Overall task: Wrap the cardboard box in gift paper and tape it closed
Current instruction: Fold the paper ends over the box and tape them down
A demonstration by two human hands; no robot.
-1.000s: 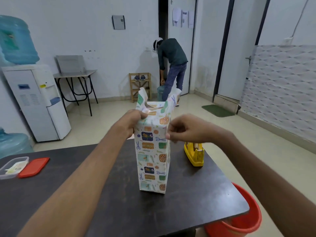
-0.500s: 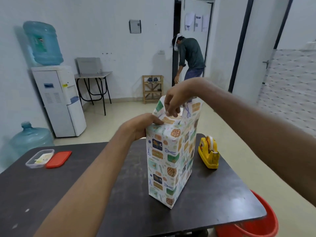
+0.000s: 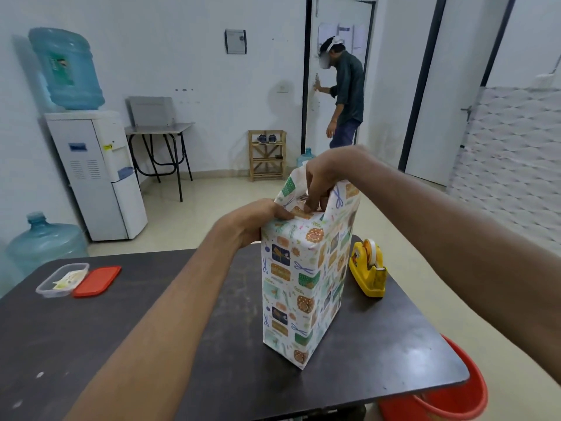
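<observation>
The box (image 3: pixel 300 287), covered in white gift paper with coloured prints, stands upright on the dark table (image 3: pixel 91 344). Its top end is open, with paper flaps sticking up. My left hand (image 3: pixel 258 221) grips the top left edge and holds the side flap folded in. From above, my right hand (image 3: pixel 321 180) reaches down and its fingertips press the paper flap into the open top. A yellow tape dispenser (image 3: pixel 368 270) sits on the table just right of the box.
A clear plastic container (image 3: pixel 62 279) and its red lid (image 3: pixel 97 281) lie at the table's left. A red bucket (image 3: pixel 449 402) stands on the floor below the right corner. Behind are a water dispenser (image 3: pixel 97 174), a small table and a person (image 3: pixel 346 92) at a door.
The box has been turned so a corner faces me. My right hand rose from the box's right side to above the top and now pushes the flap down inside.
</observation>
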